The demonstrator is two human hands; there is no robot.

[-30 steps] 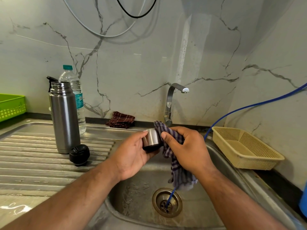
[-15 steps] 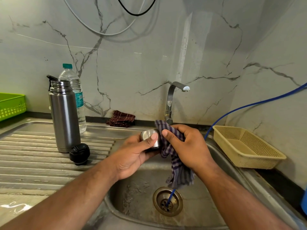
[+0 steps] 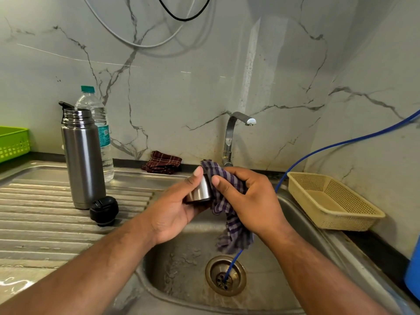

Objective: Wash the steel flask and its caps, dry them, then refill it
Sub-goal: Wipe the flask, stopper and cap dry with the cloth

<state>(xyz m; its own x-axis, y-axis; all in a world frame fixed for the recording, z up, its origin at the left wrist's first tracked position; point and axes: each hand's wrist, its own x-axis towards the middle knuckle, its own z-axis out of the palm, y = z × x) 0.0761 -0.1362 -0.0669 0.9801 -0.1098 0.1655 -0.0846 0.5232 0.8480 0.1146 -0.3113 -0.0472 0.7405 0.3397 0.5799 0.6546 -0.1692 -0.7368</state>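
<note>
**Head view: steel cap being dried over the sink, and a slip is the main risk**

The steel cap (image 3: 200, 192) is small, smooth and probably damp. If the cloth (image 3: 234, 233) drags hard across it while it is held by only a few fingertips, it could twist free. It would then fall into the sink (image 3: 181, 264), which looks wet near the drain (image 3: 225, 275), and need rinsing and drying again. The cloth's loose tail hangs low, close to the blue hose (image 3: 341, 142) that runs into the drain. If it touches the wet basin it could soak up water and smear it back onto the cap. A wide left elbow swing could also knock the black cap (image 3: 104, 210) or the open flask (image 3: 84, 160), which stand on the desk (image 3: 45, 223) near the left forearm.

Both forearms reach forward over the basin and meet at its far edge, below the tap (image 3: 229, 137). The left hand (image 3: 170, 210) lies palm up. Its grip is closed on the steel cap, with the thumb over the upper rim and the fingers cupping it from below. The right hand (image 3: 250, 201) is turned inward and its grip bunches the cloth. Its thumb presses the fabric against the cap's side, and the other fingers curl round the cloth behind it.
</note>
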